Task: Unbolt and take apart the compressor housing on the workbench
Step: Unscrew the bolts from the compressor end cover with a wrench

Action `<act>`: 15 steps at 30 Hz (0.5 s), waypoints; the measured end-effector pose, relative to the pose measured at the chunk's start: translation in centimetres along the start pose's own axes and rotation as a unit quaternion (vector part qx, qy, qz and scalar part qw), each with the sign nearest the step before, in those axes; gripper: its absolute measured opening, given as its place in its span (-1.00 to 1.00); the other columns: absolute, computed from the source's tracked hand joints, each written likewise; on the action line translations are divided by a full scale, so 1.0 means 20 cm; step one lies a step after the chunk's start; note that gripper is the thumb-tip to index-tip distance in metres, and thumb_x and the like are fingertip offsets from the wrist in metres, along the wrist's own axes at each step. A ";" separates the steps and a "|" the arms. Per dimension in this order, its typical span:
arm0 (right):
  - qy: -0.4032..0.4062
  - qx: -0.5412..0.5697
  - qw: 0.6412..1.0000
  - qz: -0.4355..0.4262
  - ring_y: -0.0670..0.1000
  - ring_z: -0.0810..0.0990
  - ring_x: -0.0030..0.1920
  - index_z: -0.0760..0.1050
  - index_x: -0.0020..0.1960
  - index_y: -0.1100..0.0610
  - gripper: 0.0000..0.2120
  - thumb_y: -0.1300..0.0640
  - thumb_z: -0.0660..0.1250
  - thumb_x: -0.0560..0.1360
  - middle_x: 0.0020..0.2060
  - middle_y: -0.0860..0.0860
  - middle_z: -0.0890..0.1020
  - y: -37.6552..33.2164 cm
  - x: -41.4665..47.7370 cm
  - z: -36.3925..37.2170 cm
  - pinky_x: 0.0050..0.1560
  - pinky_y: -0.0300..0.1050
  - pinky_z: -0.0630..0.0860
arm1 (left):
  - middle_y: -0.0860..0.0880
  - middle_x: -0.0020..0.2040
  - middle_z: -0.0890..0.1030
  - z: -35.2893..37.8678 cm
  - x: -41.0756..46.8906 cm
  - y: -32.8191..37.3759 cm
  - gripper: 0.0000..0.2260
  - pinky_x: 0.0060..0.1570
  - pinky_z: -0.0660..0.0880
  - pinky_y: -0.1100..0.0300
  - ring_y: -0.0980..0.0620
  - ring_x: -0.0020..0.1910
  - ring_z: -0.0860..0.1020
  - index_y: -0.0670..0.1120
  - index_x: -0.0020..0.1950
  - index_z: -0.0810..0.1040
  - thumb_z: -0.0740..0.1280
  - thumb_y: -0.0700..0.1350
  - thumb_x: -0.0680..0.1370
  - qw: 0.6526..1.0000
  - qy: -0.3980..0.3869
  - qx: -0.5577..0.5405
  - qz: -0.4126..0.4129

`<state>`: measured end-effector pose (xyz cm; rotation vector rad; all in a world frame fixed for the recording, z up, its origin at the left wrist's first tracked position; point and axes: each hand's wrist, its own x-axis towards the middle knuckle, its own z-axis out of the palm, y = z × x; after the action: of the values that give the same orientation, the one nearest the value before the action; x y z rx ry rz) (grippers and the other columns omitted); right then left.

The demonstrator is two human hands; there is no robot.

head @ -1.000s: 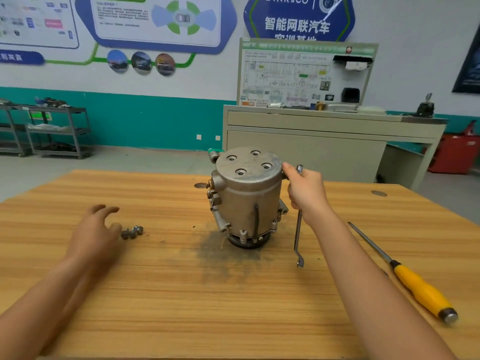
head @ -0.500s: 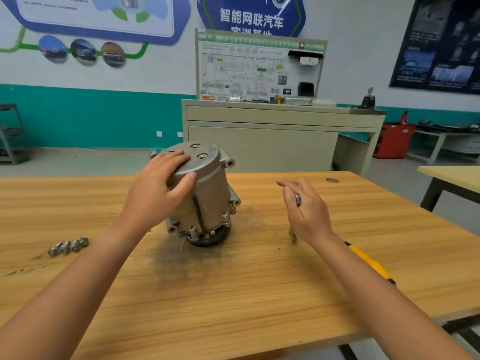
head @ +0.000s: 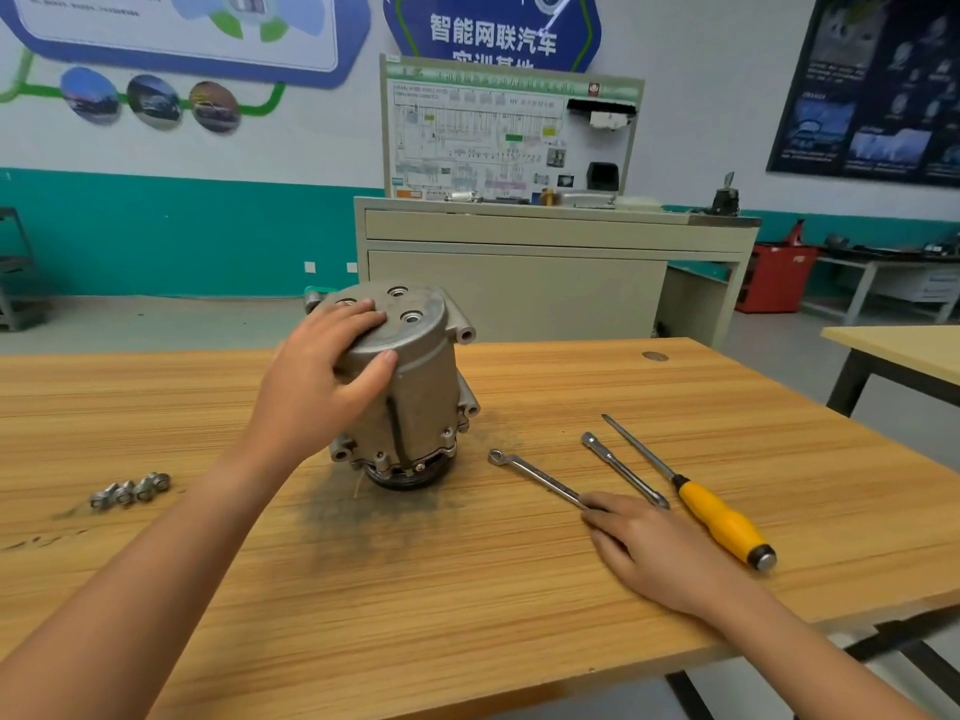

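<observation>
**Item 1. Right hand** (head: pixel 655 548): nearest the wearer, low on the light wooden bench (head: pixel 467 626). Its fingers are stretched out almost flat, tips on the near end of the slim silver offset ring wrench (head: pixel 535 477). Half a second ago this hand held the wrench in the air; the wrench now lies on the bench.

**Item 2. Spare tools:** a chrome extension bar (head: pixel 623 470) and a yellow-handled screwdriver (head: pixel 722 517) lie side by side just right of the wrench, untouched.

**Item 3. Loose silver bolts** (head: pixel 130 491): a small cluster at the left of the bench, well apart from the housing.

**Item 4. Left hand** (head: pixel 322 379): cupped over the top rim, fingers on the end cap and thumb down the side. A second ago it was beside the bolts.

**Item 5. Grey cast-metal cylindrical compressor housing** (head: pixel 421 402): stands mid-bench on its pulley end, tilted slightly, over a dark smudge (head: pixel 363 522). The top bolt holes look empty.

**Assessment:** unbolting appears finished. With the tool laid down and the cap gripped, separating the housing is likely next.

**Item 6. Beige cabinet** (head: pixel 519 283): beyond the bench.
</observation>
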<state>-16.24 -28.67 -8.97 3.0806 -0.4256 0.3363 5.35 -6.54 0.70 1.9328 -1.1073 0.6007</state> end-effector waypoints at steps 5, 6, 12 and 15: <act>0.032 -0.020 0.998 0.046 -0.15 0.32 0.29 0.40 0.34 -0.01 -0.63 -0.04 0.04 0.60 0.34 -0.17 0.37 -0.03 -0.01 0.03 0.23 -0.28 0.31 | 0.01 0.38 0.45 0.01 0.00 0.01 -0.51 0.41 0.19 -0.04 0.02 0.44 0.28 -0.06 0.34 0.49 0.22 0.10 0.46 1.000 0.000 -0.003 -0.002; 0.034 -0.021 0.998 0.058 -0.14 0.32 0.29 0.40 0.34 0.00 -0.63 -0.05 0.04 0.60 0.34 -0.16 0.37 -0.03 -0.02 0.04 0.24 -0.28 0.30 | 0.01 0.38 0.45 0.00 0.00 0.00 -0.51 0.41 0.18 -0.04 0.02 0.44 0.28 -0.06 0.34 0.49 0.22 0.10 0.46 1.000 0.001 -0.006 -0.001; 0.054 -0.018 0.992 0.111 -0.15 0.25 0.34 0.37 0.35 0.01 -0.59 -0.12 0.04 0.59 0.35 -0.17 0.34 0.00 -0.07 0.04 0.27 -0.32 0.21 | -0.01 0.37 0.45 0.00 0.01 -0.02 -0.51 0.42 0.20 -0.09 -0.01 0.43 0.30 -0.09 0.34 0.49 0.21 0.09 0.46 1.000 0.008 -0.008 -0.001; 0.099 0.070 0.987 0.108 -0.17 0.18 0.39 0.34 0.38 -0.01 -0.58 -0.10 0.12 0.57 0.38 -0.17 0.30 -0.07 -0.02 0.02 0.36 -0.26 0.11 | -0.01 0.41 0.41 0.00 0.01 -0.04 -0.49 0.43 0.19 -0.10 -0.01 0.45 0.28 -0.06 0.38 0.45 0.19 0.11 0.47 1.000 -0.003 0.001 0.003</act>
<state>-16.16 -27.19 -9.37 3.0943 -0.7591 0.7003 6.06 -6.38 0.51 1.9346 -1.1162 0.6006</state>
